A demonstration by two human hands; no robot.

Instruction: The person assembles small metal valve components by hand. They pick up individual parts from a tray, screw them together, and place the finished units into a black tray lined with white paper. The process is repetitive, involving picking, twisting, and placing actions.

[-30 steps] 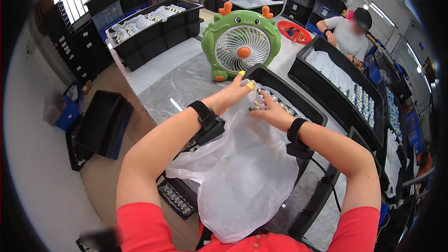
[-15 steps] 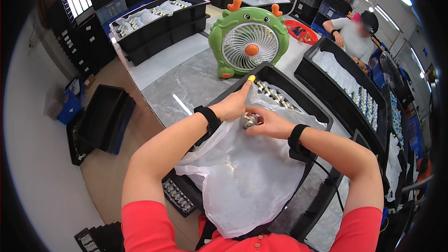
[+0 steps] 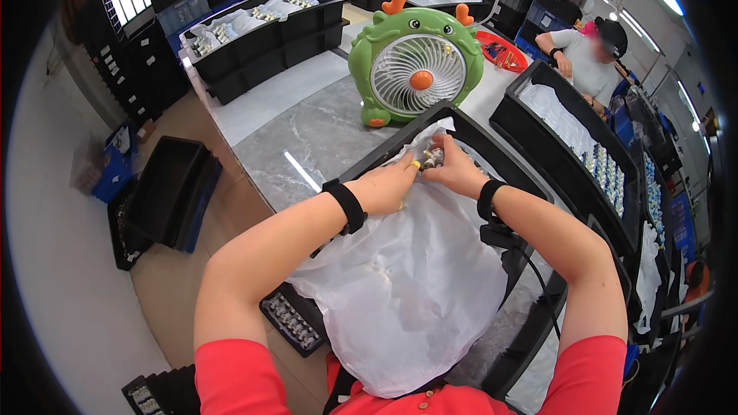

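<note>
A thin white plastic sheet (image 3: 400, 284) drapes over the black tray (image 3: 500, 138) in front of me, its near end hanging toward my body. My left hand (image 3: 384, 186) rests on the sheet with its fingers stretched toward the tray's far end and the thumb apart. A yellow cover (image 3: 416, 164) sits on one of its fingertips. Just to the right, my right hand (image 3: 463, 174) pinches small metal fittings (image 3: 434, 157) above the sheet; their exact number cannot be made out. My fingers and the sheet mostly hide the row of fittings inside the tray.
A green cartoon-shaped fan (image 3: 415, 69) stands beyond the tray. Black bins with fittings are at the back left (image 3: 265, 50) and right (image 3: 561, 146). A red basket (image 3: 501, 52) lies behind the fan. One co-worker (image 3: 584, 58) sits far right. A cable (image 3: 542, 284) runs beside my right forearm.
The sheet now covers the far end of the tray, where a row of fittings showed before. My right hand has moved farther away with its fittings; my left index finger no longer points out.
</note>
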